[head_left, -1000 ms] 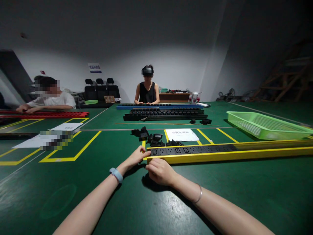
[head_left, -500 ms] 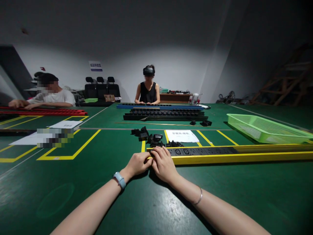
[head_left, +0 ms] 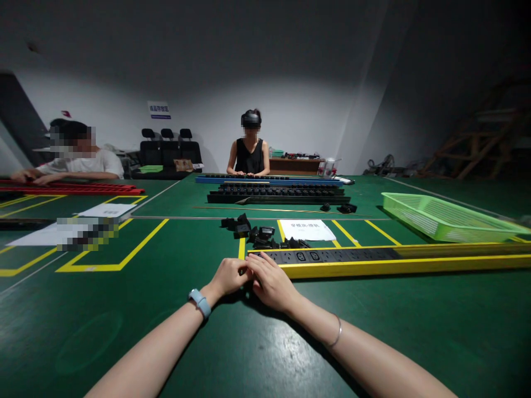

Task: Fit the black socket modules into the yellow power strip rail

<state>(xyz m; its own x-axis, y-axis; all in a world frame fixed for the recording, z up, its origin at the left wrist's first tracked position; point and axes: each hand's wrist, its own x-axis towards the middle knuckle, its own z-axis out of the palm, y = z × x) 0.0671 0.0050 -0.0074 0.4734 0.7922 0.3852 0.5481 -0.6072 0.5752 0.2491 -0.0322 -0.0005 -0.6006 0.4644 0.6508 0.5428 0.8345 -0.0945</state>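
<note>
Yellow rail (head_left: 394, 266): left end at the right-hand fingertips, running right (black sockets (head_left: 301, 256) inside).
Left hand (head_left: 229, 276): fingers curled, hold indeterminable.
Right hand (head_left: 274, 284): fingers bent, hold indeterminable.

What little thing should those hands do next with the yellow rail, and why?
Probably nudge the row of black sockets a bit rightward along the yellow rail. The left hand and right hand are close together at the rail's left end, and the sockets stop partway along, with none showing farther right.
</note>
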